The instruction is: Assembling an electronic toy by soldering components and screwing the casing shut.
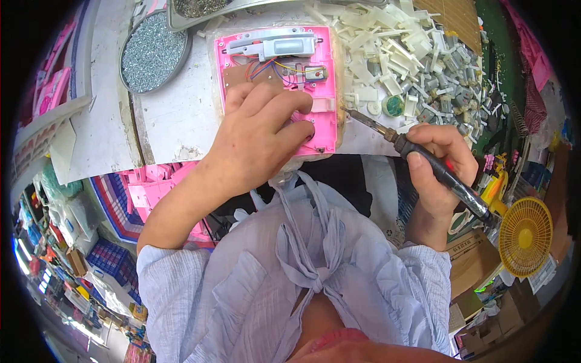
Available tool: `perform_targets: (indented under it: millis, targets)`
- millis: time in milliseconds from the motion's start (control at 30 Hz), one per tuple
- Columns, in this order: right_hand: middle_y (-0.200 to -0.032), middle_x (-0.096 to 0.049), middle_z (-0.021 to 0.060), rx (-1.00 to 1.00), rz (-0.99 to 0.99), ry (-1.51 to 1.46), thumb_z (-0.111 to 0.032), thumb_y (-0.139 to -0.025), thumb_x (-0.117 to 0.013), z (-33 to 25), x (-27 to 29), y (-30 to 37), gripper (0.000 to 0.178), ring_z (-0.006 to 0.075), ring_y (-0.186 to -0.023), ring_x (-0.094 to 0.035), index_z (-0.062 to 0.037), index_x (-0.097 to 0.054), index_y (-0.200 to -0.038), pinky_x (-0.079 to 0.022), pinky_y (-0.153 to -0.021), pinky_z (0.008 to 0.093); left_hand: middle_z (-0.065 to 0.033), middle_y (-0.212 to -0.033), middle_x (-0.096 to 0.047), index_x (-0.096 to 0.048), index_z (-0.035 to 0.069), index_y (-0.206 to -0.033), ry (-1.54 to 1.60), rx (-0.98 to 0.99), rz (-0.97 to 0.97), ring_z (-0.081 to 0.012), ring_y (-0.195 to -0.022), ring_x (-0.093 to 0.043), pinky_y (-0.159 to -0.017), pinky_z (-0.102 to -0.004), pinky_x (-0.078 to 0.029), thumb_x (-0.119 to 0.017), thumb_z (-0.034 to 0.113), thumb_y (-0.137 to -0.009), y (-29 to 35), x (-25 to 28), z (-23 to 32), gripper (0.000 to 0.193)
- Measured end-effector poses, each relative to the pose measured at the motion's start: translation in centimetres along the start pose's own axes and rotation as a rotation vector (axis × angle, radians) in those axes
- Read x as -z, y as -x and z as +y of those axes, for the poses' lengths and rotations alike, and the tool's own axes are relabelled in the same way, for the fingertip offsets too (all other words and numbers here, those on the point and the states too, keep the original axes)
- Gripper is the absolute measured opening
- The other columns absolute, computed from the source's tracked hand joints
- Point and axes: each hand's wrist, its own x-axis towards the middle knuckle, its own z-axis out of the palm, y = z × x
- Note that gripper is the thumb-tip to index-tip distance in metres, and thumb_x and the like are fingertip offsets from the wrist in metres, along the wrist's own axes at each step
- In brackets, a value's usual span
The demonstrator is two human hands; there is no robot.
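A pink plastic casing (327,121) lies open on the table, with a grey plastic part (284,47) across its far end. Thin red, blue and yellow wires (284,68) run inside it to a small metal motor (315,74). My left hand (254,130) rests over the casing's near left part, fingers curled down into it; whatever they pinch is hidden beneath them. In my right hand (440,158) is a black-handled soldering iron (445,175), gripped like a pen. Its tip points left, just beside the casing's right edge.
Right of the casing, white plastic pieces (387,36) and small motors (451,75) lie heaped. A round tray of screws (154,51) stands at the far left, a metal tray (200,7) at the back. Pink parts (154,187) sit below the table edge; a yellow fan (525,237) stands at right.
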Motion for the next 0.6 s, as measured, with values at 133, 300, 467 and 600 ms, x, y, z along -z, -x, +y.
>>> perform_targets:
  millis: [133, 300, 467, 600]
  targets:
    - [-0.088, -0.071, 0.0085, 0.027, -0.016, 0.02, -0.003, -0.084, -0.074, 0.3, 0.3, 0.0, 0.025, 0.0075, -0.074, -0.061, 0.0065, -0.065, -0.106, -0.045, -0.066, 0.0198, -0.0037, -0.113, -0.061, -0.072, 0.014, -0.103, -0.022, 0.047, 0.021, -0.0237, -0.1, -0.057, -0.09, -0.0414, -0.037, -0.081, 0.014, -0.071, 0.4, -0.5, 0.5, 0.033]
    - [-0.09, -0.07, 0.0084, 0.038, -0.011, -0.007, -0.001, -0.085, -0.073, 0.9, 1.0, 0.3, 0.026, 0.0074, -0.076, -0.061, 0.0069, -0.064, -0.108, -0.045, -0.068, 0.0196, -0.0012, -0.107, -0.061, -0.071, 0.014, -0.095, 0.057, 0.132, 0.146, -0.0202, -0.095, -0.057, -0.089, -0.0395, -0.036, -0.078, 0.017, -0.075, 0.2, 0.3, 0.5, 0.021]
    - [-0.094, -0.069, 0.0084, -0.011, 0.07, -0.071, -0.003, -0.086, -0.074, 0.8, 0.9, 0.5, 0.027, 0.0075, -0.077, -0.061, 0.0068, -0.064, -0.109, -0.046, -0.07, 0.0195, 0.0, -0.096, -0.062, -0.073, 0.015, -0.092, -0.099, 0.143, 0.182, -0.0207, -0.086, -0.058, -0.082, -0.04, -0.035, -0.083, 0.018, -0.073, 0.8, 0.7, -0.5, 0.022]
    - [-0.095, -0.069, 0.0089, 0.017, 0.028, -0.001, -0.004, -0.086, -0.074, 0.8, 1.3, 0.6, 0.026, 0.0082, -0.08, -0.062, 0.0064, -0.065, -0.108, -0.046, -0.073, 0.0193, -0.0012, -0.098, -0.061, -0.074, 0.015, -0.096, -0.142, 0.057, 0.157, -0.0208, -0.083, -0.057, -0.082, -0.038, -0.036, -0.085, 0.015, -0.07, 0.7, 0.3, -0.6, 0.028]
